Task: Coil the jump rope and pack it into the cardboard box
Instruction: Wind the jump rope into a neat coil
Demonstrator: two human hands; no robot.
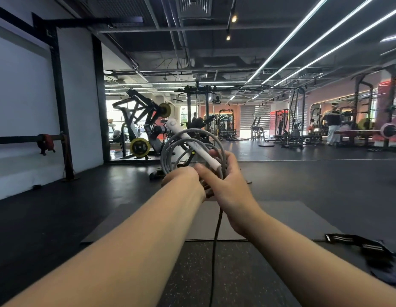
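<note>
Both hands (205, 182) grip coiled jump rope (170, 149); striped strap (361, 244) lies right.

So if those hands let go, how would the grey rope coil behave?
The rope coil would probably spring open: its loops look uneven and nothing ties them. The cord seems floppy, as one strand hangs straight down. The white handle looks rigid and may tip the bundle.

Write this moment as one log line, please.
stage: coiling | both hands grip jump rope | tail hanging | box: unseen
</note>
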